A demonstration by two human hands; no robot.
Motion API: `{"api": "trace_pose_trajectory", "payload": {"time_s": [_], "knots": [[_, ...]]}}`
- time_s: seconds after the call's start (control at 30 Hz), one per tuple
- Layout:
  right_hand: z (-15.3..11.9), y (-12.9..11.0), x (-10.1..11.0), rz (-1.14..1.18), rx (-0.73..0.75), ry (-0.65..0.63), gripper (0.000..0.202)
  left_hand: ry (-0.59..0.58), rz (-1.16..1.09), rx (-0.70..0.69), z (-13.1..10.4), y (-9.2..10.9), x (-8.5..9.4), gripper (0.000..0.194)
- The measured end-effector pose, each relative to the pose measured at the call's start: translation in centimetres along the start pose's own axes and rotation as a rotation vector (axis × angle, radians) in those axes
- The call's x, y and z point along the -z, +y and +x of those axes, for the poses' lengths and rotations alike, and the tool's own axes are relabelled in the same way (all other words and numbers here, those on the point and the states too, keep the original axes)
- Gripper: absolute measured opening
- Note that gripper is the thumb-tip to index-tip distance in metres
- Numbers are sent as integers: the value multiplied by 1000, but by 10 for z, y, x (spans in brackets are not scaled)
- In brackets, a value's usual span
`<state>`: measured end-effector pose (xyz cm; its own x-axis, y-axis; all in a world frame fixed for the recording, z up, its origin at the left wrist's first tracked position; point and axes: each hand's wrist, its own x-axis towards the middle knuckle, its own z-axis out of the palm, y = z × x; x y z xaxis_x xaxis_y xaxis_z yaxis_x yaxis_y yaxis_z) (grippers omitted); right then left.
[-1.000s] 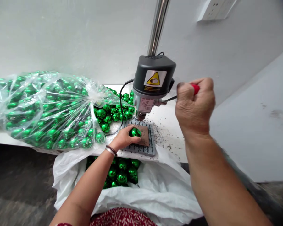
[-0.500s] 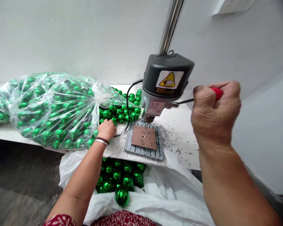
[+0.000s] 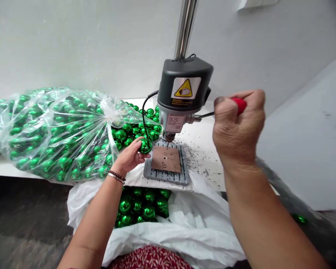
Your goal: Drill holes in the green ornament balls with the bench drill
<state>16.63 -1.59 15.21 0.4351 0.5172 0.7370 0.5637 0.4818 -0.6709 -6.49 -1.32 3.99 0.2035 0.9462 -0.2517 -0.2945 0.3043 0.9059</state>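
Observation:
Between the thumb and fingers of my left hand [image 3: 131, 154] is a shiny green ball [image 3: 145, 145], held just left of the drill press base [image 3: 168, 179]. My right hand [image 3: 239, 125] is wrapped round the red-tipped lever [image 3: 241, 106] of the drill press [image 3: 186, 86]. Below the chuck [image 3: 170, 137], a thin bit points down above a brown square board [image 3: 172, 160] with a small hole in it. Dark shavings lie scattered over the board and base. Nothing sits under the bit.
A clear plastic bag [image 3: 58, 134] full of green balls lies on the white table [image 3: 197, 135] at left. Loose balls [image 3: 126, 129] sit behind my left hand. More balls [image 3: 138, 204] rest in a white sack [image 3: 196, 220] below the table edge. A black cord [image 3: 144, 116] hangs beside the drill.
My left hand has come up and right from the loose balls with one green ball in it. My right hand stays on the lever. The ball lowest in the sack is out of sight.

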Motion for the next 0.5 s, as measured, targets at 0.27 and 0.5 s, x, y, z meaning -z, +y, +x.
{"api": "trace_pose_trajectory", "payload": {"time_s": [0.27, 0.5], "knots": [[-4, 5, 2, 19, 62, -27, 16, 30, 183, 0, 10, -16, -20, 56], [-3, 7, 2, 6, 79, -29, 19, 122, 776, -232, 29, -27, -39, 47]]}}
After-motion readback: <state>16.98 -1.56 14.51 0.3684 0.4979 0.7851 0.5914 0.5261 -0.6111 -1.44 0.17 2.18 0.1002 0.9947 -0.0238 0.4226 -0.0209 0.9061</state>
